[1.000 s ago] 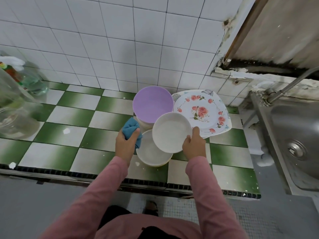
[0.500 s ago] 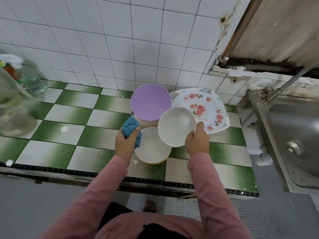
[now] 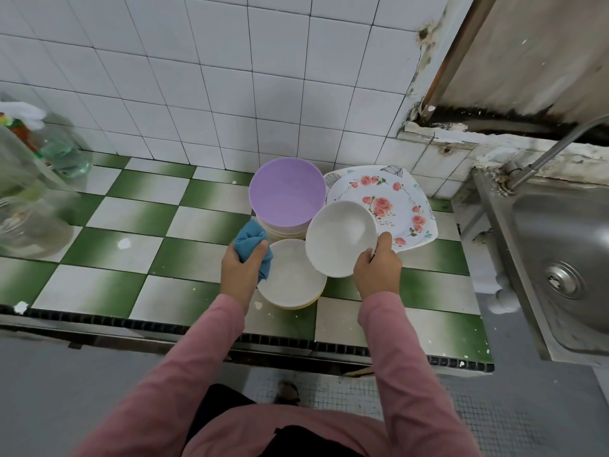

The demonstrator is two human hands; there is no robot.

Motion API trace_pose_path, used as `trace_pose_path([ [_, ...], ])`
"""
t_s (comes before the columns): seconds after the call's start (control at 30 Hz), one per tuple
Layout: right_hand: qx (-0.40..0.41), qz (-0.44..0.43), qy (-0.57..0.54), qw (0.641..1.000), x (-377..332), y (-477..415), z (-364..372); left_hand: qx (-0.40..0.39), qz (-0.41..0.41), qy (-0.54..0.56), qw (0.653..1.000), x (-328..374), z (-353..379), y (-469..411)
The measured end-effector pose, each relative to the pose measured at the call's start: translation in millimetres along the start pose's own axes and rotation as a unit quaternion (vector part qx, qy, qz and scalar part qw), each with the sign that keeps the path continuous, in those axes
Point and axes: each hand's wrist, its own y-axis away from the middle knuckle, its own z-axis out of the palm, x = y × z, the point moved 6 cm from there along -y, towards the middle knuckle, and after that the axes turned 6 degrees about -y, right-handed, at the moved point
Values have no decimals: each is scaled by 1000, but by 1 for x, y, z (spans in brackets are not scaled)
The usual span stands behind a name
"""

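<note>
I am holding the white bowl (image 3: 341, 237) tilted in the air, its hollow facing me. My right hand (image 3: 377, 270) is gripping it at its lower right rim, thumb lying over the edge and fingers curled behind it, out of sight. My left hand (image 3: 239, 275) is clenching a bunched blue cloth (image 3: 252, 247) just left of the bowl, not touching it. Right under both hands a stack of white bowls (image 3: 290, 282) is sitting on the green-and-white tiled tabletop (image 3: 131, 212), with the cloth hanging over its left rim. Behind it the purple bowl (image 3: 286, 192) is topping another stack, and the flowered plate (image 3: 392, 196) is lying just beside that, partly covered by the bowl I am gripping. The steel sink (image 3: 560, 245) is lying to the far right, and clear bottles (image 3: 59, 153) are standing at the far left.
</note>
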Motion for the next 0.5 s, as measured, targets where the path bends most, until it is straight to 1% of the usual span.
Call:
trace_pose_path([
  [0.5, -6, -21, -9, 1000, -4, 14, 6, 1, 6, -4, 1000, 1, 0, 7],
])
